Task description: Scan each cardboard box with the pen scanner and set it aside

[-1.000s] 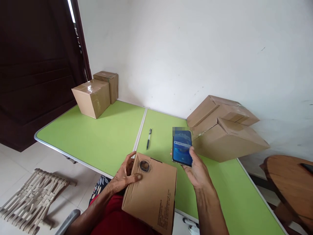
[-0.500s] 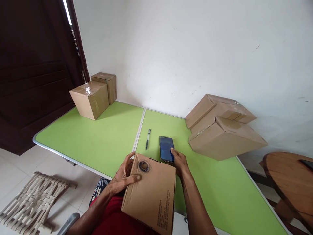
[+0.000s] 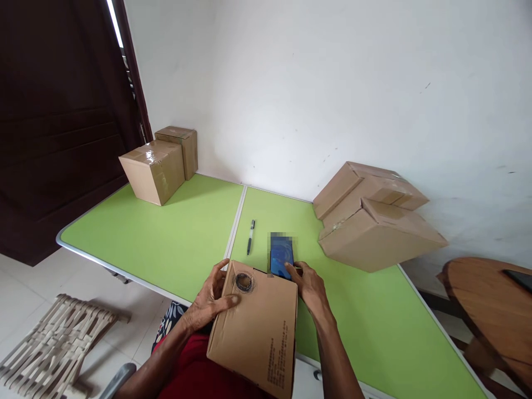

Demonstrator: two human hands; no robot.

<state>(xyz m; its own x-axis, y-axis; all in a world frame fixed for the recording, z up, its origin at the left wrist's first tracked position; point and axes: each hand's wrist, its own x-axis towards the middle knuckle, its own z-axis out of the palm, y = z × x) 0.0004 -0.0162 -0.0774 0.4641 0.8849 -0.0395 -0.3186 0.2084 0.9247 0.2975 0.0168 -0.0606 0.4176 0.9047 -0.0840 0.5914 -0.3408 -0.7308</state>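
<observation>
Up close in the head view, the left hand (image 3: 210, 299) clasps the near-left corner of a cardboard box (image 3: 257, 327) tilted against the green table (image 3: 166, 244) edge, fingers wrapped over it, apparently steadying it. Beyond the box, the right hand (image 3: 310, 285) lies open, fingertips touching a phone (image 3: 281, 259) lying flat. Just left of the phone lies a pen (image 3: 250, 236); other boxes (image 3: 374, 221) sit well apart.
</observation>
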